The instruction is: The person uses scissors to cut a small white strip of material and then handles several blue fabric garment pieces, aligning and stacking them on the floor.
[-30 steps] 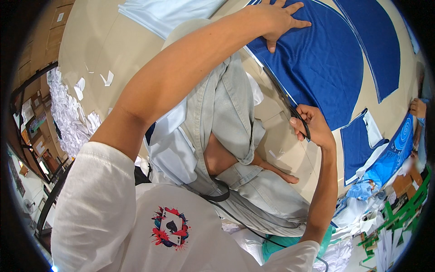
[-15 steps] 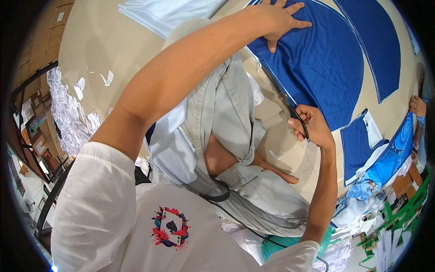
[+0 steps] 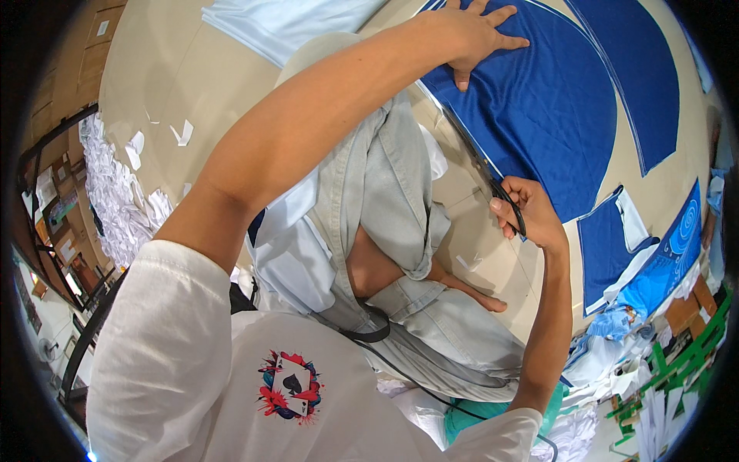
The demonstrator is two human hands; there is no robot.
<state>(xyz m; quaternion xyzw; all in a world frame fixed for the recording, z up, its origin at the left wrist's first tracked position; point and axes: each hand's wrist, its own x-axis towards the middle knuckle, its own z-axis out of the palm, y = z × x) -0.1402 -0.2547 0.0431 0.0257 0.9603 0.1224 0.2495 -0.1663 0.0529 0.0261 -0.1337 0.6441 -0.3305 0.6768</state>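
Note:
With fingers spread, my left hand [image 3: 479, 42] presses on a royal-blue fabric piece [image 3: 546, 115] on the tiled floor. Long black scissors [image 3: 481, 165] are gripped in my right hand [image 3: 527, 212], their blades lying along the piece's white-lined left edge. Just right of that hand lies a smaller blue piece [image 3: 596, 254] with a white flap [image 3: 631, 219]. A narrow curved blue piece [image 3: 639, 85] is at the upper right. My bent legs in pale grey trousers [image 3: 416, 323] are left of and below the scissors.
Pale-blue fabric [image 3: 285, 23] lies at the top, paper scraps [image 3: 182, 132] and a white fabric pile [image 3: 115, 192] at left, beside cardboard boxes [image 3: 61, 208]. At right are printed blue fabric [image 3: 670, 246], green racks [image 3: 677, 362] and part of another person [image 3: 717, 192].
The other person's hand at the right edge has moved away from the printed blue fabric. My right hand and the scissors have shifted only very slightly; my left hand stays put.

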